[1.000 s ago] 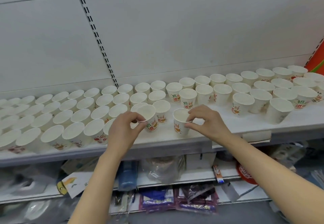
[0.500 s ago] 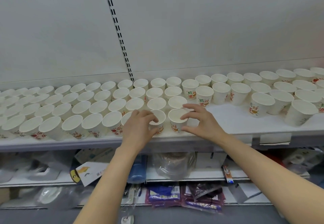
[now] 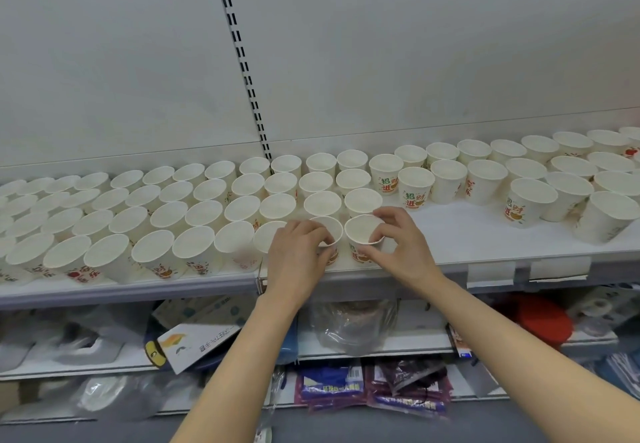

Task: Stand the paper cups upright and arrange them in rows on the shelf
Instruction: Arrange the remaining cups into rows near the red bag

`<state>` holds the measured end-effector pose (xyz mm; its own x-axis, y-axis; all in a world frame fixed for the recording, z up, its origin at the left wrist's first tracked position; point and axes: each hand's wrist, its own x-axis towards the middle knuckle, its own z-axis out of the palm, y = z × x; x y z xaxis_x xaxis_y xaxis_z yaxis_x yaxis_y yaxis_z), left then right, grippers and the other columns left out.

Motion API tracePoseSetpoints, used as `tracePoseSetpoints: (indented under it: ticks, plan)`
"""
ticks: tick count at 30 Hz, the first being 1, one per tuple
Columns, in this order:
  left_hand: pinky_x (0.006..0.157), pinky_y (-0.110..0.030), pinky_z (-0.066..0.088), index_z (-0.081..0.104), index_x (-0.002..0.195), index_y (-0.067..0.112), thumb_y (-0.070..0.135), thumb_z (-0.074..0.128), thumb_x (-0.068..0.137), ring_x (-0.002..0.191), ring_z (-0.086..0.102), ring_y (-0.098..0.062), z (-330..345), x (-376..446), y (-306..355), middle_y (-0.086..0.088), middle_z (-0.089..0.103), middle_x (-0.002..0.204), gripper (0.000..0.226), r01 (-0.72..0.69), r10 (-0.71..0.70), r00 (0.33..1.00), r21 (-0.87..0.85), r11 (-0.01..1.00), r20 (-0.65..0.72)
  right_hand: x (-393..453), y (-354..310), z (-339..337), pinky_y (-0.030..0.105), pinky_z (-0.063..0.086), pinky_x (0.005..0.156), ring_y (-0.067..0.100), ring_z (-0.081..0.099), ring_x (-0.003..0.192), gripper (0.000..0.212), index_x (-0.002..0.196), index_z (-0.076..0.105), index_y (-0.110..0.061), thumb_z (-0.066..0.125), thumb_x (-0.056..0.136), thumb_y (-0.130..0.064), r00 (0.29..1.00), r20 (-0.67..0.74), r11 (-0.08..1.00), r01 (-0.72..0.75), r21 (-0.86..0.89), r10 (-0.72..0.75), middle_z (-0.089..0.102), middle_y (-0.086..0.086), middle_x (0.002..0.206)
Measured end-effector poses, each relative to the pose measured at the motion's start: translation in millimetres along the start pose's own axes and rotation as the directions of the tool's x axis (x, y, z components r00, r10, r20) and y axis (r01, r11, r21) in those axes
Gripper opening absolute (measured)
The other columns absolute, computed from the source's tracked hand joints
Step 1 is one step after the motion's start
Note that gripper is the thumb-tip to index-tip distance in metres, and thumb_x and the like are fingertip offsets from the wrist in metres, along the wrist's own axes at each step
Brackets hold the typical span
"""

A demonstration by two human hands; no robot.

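Observation:
Several white paper cups with red and green print stand upright in rows on the white shelf. My left hand curls its fingers round the rim of one front-row cup. My right hand grips the neighbouring front-row cup by rim and side. Both cups stand upright on the shelf near its front edge, at the right end of the tightly packed rows. Looser cups stand further right.
A bare patch of shelf lies right of my hands, before the looser cups. A slotted upright runs up the back wall. Price-tag holders hang on the shelf edge. Lower shelves hold bags and packets.
The view has shifted left. Both hands have carried their cups leftward and set them at the end of the front row, beside the packed cups.

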<state>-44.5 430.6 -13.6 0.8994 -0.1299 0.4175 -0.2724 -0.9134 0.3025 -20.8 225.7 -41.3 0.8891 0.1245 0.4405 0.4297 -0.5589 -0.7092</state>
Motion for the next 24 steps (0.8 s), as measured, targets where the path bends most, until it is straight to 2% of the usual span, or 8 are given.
tracePoseSetpoints:
  ticks: [4, 7, 9, 12, 15, 19, 22, 24]
  plan:
    - [0.082, -0.032, 0.04, 0.071, 0.086, 0.025, 0.036, 0.07, 0.083, 0.098, 0.056, -0.019, 3.1, 1.7, -3.2, 0.01, 0.068, 0.103, 0.011, -0.018, 0.018, 1.0, -0.006, 1.0, 0.014, 2.7, -3.6, 2.7, 0.001, 0.027, 0.091, -0.002, 0.046, 0.114, 0.028, 0.069, 0.061, -0.018, 0.086, 0.064, -0.031, 0.998, 0.002, 0.998, -0.064, -0.008, 0.064, 0.049, -0.007, 0.121]
    - [0.082, -0.033, 0.04, 0.071, 0.087, 0.025, 0.04, 0.071, 0.081, 0.098, 0.058, -0.02, 3.8, 2.1, -6.2, 0.01, 0.069, 0.101, 0.016, -0.064, 0.064, 0.998, 0.008, 0.998, 0.0, 0.2, -9.5, 9.7, 0.006, 0.033, 0.091, -0.003, 0.046, 0.11, 0.031, 0.071, 0.061, -0.017, 0.085, 0.064, -0.034, 0.997, -0.037, 0.997, -0.066, -0.031, 0.065, 0.05, -0.005, 0.116]
    - [0.084, -0.033, 0.04, 0.071, 0.088, 0.026, 0.048, 0.072, 0.077, 0.099, 0.058, -0.018, -0.4, 5.3, -5.8, 0.01, 0.069, 0.1, 0.025, -0.094, 0.094, 0.994, 0.004, 0.996, -0.047, -2.4, -11.8, 9.0, 0.011, 0.037, 0.093, -0.004, 0.046, 0.112, 0.035, 0.08, 0.063, -0.02, 0.081, 0.065, -0.044, 0.997, -0.055, 0.998, -0.051, -0.038, 0.049, 0.05, -0.008, 0.118]
    - [0.085, -0.032, 0.042, 0.071, 0.096, 0.028, 0.054, 0.07, 0.077, 0.1, 0.057, -0.015, -12.1, 20.4, -0.6, 0.011, 0.068, 0.105, 0.032, -0.131, 0.126, 0.988, -0.046, 0.99, -0.094, -4.1, -11.7, -4.6, 0.01, 0.032, 0.097, -0.002, 0.043, 0.119, 0.045, 0.104, 0.063, -0.023, 0.065, 0.074, -0.057, 0.995, -0.096, 0.998, -0.03, -0.054, 0.024, 0.05, -0.012, 0.125]
    - [0.084, -0.032, 0.044, 0.07, 0.1, 0.03, 0.051, 0.07, 0.08, 0.103, 0.057, -0.015, -18.0, 51.5, 14.8, 0.011, 0.068, 0.108, 0.029, -0.17, 0.165, 0.983, -0.059, 0.984, -0.077, 2.6, -1.7, -28.7, 0.017, 0.037, 0.094, 0.005, 0.048, 0.113, 0.04, 0.112, 0.062, -0.02, 0.058, 0.085, -0.05, 0.978, -0.207, 0.992, -0.04, -0.121, 0.014, 0.058, -0.01, 0.119]
    - [0.08, -0.035, 0.044, 0.07, 0.108, 0.028, 0.038, 0.066, 0.087, 0.102, 0.055, -0.021, -4.0, 99.6, 50.8, 0.006, 0.068, 0.11, 0.024, -0.198, 0.199, 0.98, -0.047, 0.979, 0.025, 26.4, 36.3, -66.5, 0.027, 0.04, 0.088, 0.019, 0.052, 0.105, 0.027, 0.112, 0.065, -0.014, 0.068, 0.086, -0.018, 0.947, -0.32, 0.932, -0.092, -0.35, -0.027, 0.065, 0.002, 0.111]
    - [0.081, -0.034, 0.042, 0.067, 0.116, 0.028, 0.036, 0.064, 0.088, 0.106, 0.053, -0.022, 23.6, 132.4, 86.7, 0.003, 0.066, 0.114, 0.029, -0.261, 0.26, 0.952, -0.02, 0.965, 0.159, 52.2, 71.1, -97.8, 0.034, 0.039, 0.09, 0.029, 0.052, 0.105, 0.035, 0.114, 0.064, -0.01, 0.07, 0.08, -0.009, 0.962, -0.271, 0.873, -0.121, -0.473, -0.014, 0.066, 0.007, 0.11]
    - [0.088, -0.035, 0.04, 0.064, 0.121, 0.027, 0.038, 0.065, 0.086, 0.109, 0.051, -0.025, 46.7, 150.9, 108.2, -0.001, 0.065, 0.119, 0.036, -0.333, 0.312, 0.912, 0.038, 0.942, 0.265, 69.2, 91.2, -111.6, 0.039, 0.041, 0.087, 0.033, 0.053, 0.104, 0.039, 0.114, 0.065, -0.01, 0.074, 0.076, -0.01, 0.986, -0.165, 0.82, -0.082, -0.566, -0.015, 0.067, 0.007, 0.107]
